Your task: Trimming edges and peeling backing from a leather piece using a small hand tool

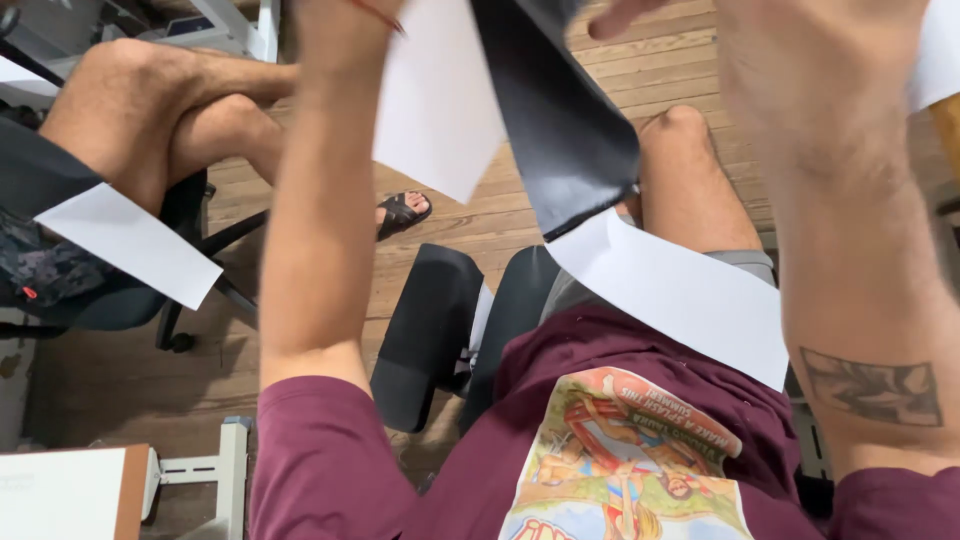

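Observation:
Both my arms are raised close to the camera. My left hand (345,12) is cut off at the top edge, so only the wrist with a thin red thread shows. Right beside it hang a white sheet of paper (438,100) and a black sheet (560,120). Another white sheet (680,290) slants out below the black one, above my lap. My right hand (820,60) is large and blurred at the top right, with one fingertip near the black sheet's top. Which hand grips the sheets is hidden.
Another person sits at the left with crossed bare legs (150,110), a white sheet (130,245) on the lap and a black sandal (402,212). A black office chair (430,330) stands under me on the wooden floor (300,250). A white desk corner (70,495) is at the bottom left.

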